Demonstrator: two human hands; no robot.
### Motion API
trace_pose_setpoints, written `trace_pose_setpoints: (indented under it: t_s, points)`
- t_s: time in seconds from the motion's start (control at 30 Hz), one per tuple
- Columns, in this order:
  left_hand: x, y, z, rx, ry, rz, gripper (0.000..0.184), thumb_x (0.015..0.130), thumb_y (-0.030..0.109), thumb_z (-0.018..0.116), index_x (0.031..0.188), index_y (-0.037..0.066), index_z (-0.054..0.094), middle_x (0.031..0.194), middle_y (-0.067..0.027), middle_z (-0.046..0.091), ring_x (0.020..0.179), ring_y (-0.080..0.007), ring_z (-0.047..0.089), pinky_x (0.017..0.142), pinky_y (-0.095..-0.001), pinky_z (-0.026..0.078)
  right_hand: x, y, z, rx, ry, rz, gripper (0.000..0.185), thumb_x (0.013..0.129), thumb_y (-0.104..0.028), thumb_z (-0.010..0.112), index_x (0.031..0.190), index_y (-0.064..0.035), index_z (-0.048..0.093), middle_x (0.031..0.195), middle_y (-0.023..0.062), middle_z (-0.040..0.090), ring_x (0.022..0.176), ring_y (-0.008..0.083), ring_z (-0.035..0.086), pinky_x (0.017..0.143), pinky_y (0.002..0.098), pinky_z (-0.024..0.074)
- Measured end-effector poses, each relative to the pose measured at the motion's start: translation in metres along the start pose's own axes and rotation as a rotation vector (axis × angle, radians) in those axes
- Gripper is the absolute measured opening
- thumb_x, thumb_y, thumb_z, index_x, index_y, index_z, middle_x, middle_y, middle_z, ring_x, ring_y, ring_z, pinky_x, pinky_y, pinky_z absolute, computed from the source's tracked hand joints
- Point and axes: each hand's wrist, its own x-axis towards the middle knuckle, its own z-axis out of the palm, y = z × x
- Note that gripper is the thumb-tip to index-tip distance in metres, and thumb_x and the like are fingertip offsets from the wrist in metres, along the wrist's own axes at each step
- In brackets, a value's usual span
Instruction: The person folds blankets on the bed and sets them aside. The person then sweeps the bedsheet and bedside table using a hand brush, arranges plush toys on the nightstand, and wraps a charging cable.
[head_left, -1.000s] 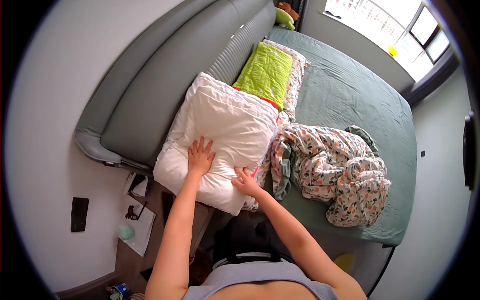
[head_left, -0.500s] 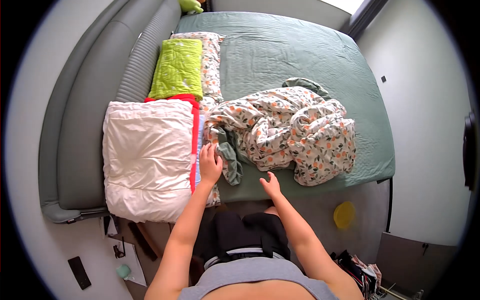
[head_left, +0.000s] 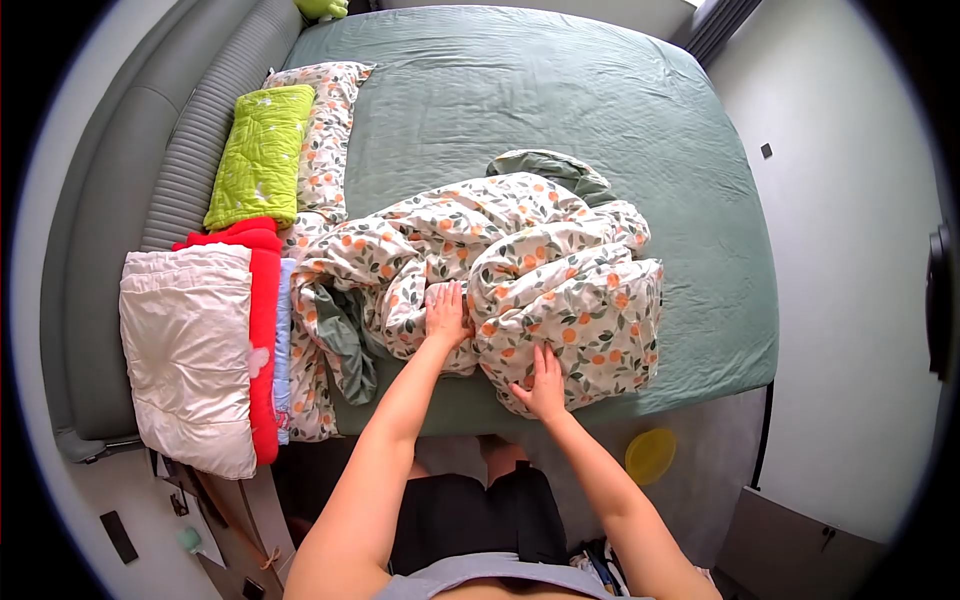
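Observation:
A crumpled quilt [head_left: 570,300] with an orange-fruit print and a green underside lies bunched on the green-sheeted bed [head_left: 690,200]. My left hand [head_left: 447,316] rests on its middle, fingers stretched. Farther right, my right hand [head_left: 543,386] touches the quilt's near edge with fingers spread. To the left, a folded white quilt [head_left: 190,350] lies on a red blanket [head_left: 264,350], with a light blue cloth [head_left: 284,350] beneath. Beyond them a folded lime green quilt [head_left: 260,155] sits on a fruit-print pillow [head_left: 330,130].
A padded grey headboard [head_left: 110,200] runs along the left. A nightstand [head_left: 235,515] stands at the lower left beside the wall. On the floor at the near side of the bed is a yellow round object [head_left: 650,455]. A low grey cabinet [head_left: 790,545] is at lower right.
My hands have left the white quilt and moved right onto the fruit-print quilt. The view has shifted toward the right, and the white quilt now appears farther left.

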Motion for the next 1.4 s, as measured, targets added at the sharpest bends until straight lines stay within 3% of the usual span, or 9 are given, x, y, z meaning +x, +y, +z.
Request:
trace_pose_setpoints:
  t_s: [0.1,0.3,0.5,0.7,0.8,0.97,1.17,1.33,1.4]
  points:
    - [0.014,0.018,0.005,-0.205,-0.363,-0.159,0.081,0.065,0.026,0.063,0.129,0.003,0.02,0.088,-0.015,0.062,0.085,-0.0309,0.059,0.092,-0.0424,0.032,-0.009,0.011,-0.009,0.208,-0.095,-0.066,0.102,0.055,-0.038,0.075,0.132,-0.0033,0.017,0.131,0.0238,0.025,0.119,0.0385,0.028,0.096,0.0467,0.0266]
    - [-0.082,0.061,0.035,-0.449,-0.358,-0.115,0.037,0.066,0.022,0.057,0.098,0.004,0.056,0.091,-0.019,0.059,0.085,-0.0374,0.055,0.073,-0.0406,0.045,0.002,0.003,-0.002,-0.413,-0.109,0.046,0.095,0.054,-0.031,0.073,0.128,-0.0014,0.021,0.132,0.0218,0.023,0.118,0.0353,0.031,0.089,0.0523,0.0316]
    - [-0.117,-0.002,-0.11,-1.003,0.064,0.012,0.019,0.064,0.0,0.057,0.083,0.0,0.06,0.073,-0.0045,0.062,0.068,-0.0066,0.054,0.062,-0.0211,0.043,0.06,0.086,-0.047,0.825,0.513,0.334,0.007,0.067,-0.004,0.053,0.071,0.0001,0.057,0.06,-0.0019,0.054,0.052,0.0144,0.049,0.052,0.0275,0.0407]
    - [-0.091,-0.023,-0.254,-0.688,0.536,0.29,0.019,0.058,-0.003,0.059,0.077,0.0,0.06,0.068,-0.0092,0.06,0.061,-0.016,0.057,0.056,-0.0244,0.043,0.038,0.007,-0.187,1.069,0.641,0.152,0.015,0.068,0.006,0.043,0.069,-0.0027,0.055,0.059,-0.004,0.048,0.05,0.0033,0.039,0.045,0.0184,0.0298]
    - [-0.097,-0.06,-0.223,-0.544,0.393,0.177,0.018,0.06,0.003,0.059,0.078,0.005,0.062,0.073,-0.013,0.061,0.065,-0.0249,0.059,0.058,-0.0284,0.045,0.013,0.015,-0.15,0.938,0.37,0.167,0.014,0.066,0.005,0.044,0.07,-0.0018,0.055,0.058,-0.0026,0.049,0.049,0.0039,0.04,0.044,0.0187,0.0313]
    - [-0.135,-0.113,-0.106,0.087,-0.711,-0.11,0.029,0.065,0.016,0.056,0.093,0.012,0.064,0.096,-0.0139,0.06,0.094,-0.0277,0.056,0.081,-0.0348,0.044,-0.04,0.031,-0.07,0.514,-0.55,0.396,0.015,0.067,-0.01,0.055,0.078,-0.0009,0.061,0.063,0.0064,0.06,0.056,0.0119,0.056,0.051,0.0267,0.0448]
    - [-0.085,-0.026,-0.03,-0.583,-0.169,-0.18,0.089,0.069,0.049,0.061,0.129,-0.002,0.022,0.126,-0.0261,0.035,0.115,-0.0357,0.038,0.094,-0.0391,0.033,-0.044,0.112,-0.051,0.575,0.005,0.493,0.02,0.073,-0.013,0.051,0.086,0.0008,0.057,0.072,0.0042,0.057,0.058,0.0108,0.052,0.049,0.024,0.0432]
    - [0.013,0.08,0.001,-0.624,0.155,-0.192,0.101,0.062,0.053,0.064,0.132,0.001,0.012,0.128,-0.0233,0.034,0.117,-0.0362,0.035,0.094,-0.0393,0.032,-0.02,0.151,-0.106,0.729,0.156,0.484,0.016,0.077,-0.012,0.052,0.087,-0.0004,0.057,0.071,0.0019,0.057,0.057,0.0091,0.052,0.05,0.0221,0.0419]
    - [0.043,0.099,0.041,-0.739,0.102,-0.307,0.079,0.06,0.042,0.069,0.118,0.001,0.037,0.112,-0.0208,0.049,0.104,-0.0311,0.049,0.084,-0.0386,0.04,-0.009,0.189,-0.125,0.709,0.184,0.473,0.019,0.081,-0.014,0.054,0.096,-0.0019,0.055,0.079,0.0023,0.058,0.066,0.0093,0.054,0.056,0.0218,0.0434]
